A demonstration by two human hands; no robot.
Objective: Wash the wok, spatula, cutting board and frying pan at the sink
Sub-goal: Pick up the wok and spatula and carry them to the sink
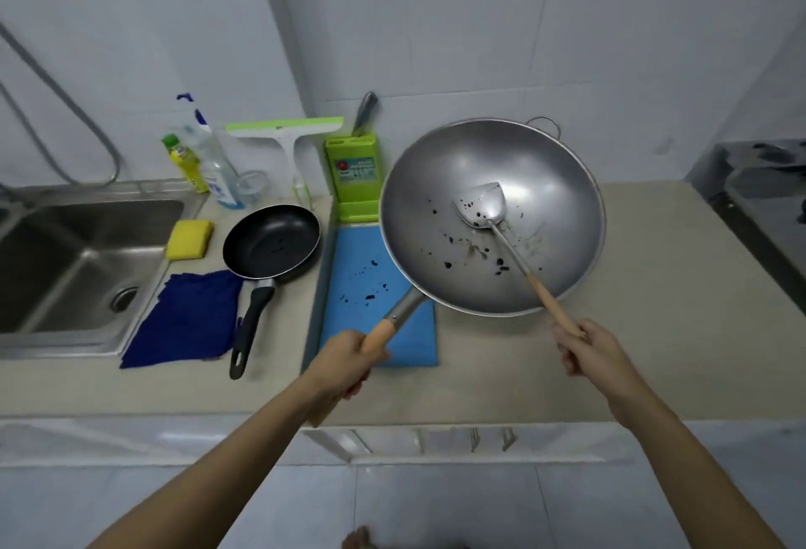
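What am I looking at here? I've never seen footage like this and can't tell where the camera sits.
There is no machine: a person wears one wide-angle camera on the head, looking down at their own arms. The left hand grips the wok by its handle; the right hand holds the spatula that lies in it. On the counter lie a blue cutting board, a black frying pan, a yellow sponge and a blue cloth. The sink is at the left.
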